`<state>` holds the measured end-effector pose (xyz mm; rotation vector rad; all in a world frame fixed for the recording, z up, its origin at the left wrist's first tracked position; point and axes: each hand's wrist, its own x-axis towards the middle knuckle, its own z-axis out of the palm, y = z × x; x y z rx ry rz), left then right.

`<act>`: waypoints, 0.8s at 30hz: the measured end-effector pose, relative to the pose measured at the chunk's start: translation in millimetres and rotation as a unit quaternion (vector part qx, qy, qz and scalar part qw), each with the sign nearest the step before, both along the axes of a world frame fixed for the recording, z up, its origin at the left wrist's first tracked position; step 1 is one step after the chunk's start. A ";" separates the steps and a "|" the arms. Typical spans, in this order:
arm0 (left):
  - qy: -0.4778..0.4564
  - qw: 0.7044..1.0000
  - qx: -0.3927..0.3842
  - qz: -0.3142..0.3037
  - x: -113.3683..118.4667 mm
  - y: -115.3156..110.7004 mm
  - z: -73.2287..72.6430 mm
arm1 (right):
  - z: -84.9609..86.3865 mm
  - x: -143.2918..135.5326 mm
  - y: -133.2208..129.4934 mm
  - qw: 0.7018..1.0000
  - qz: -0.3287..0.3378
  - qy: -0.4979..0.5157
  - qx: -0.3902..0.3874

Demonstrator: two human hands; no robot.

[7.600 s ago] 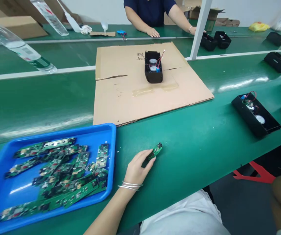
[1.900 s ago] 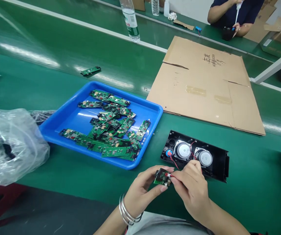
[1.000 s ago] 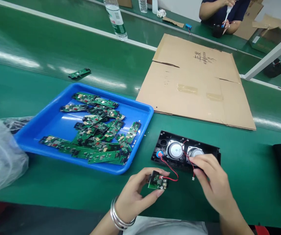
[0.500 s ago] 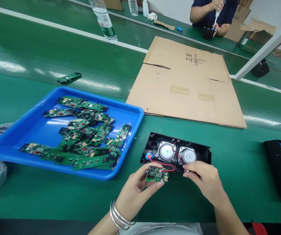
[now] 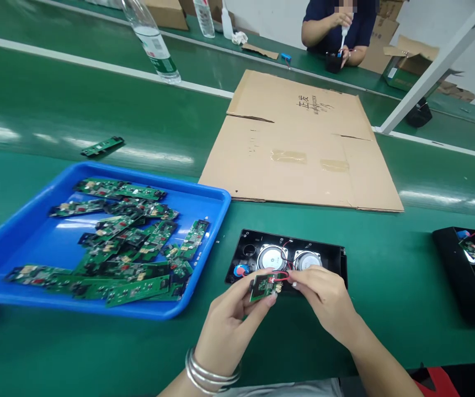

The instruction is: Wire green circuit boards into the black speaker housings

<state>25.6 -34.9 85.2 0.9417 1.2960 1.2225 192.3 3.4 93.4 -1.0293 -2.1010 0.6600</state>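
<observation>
My left hand [image 5: 227, 325] pinches the small green circuit board [image 5: 264, 286] at the speaker housing's [image 5: 336, 259] 6 o'clock edge | right hand [image 5: 324, 298] fingertips clamp the red wire's plug [image 5: 283, 277] at the board's 3 o'clock | best: board steady, plug square, gentle push.

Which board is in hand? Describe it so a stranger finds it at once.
Start at the blue tray of long green boards; just right of it lies an open black speaker housing. In front of that, the left hand pinches a small circuit board: short, squarish, and tied to red wires.
</observation>
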 end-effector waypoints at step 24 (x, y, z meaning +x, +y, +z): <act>0.249 0.952 0.174 -0.044 2.3 5.7 2.7 | 1.3 -5.5 -3.9 0.994 0.002 -0.091 0.054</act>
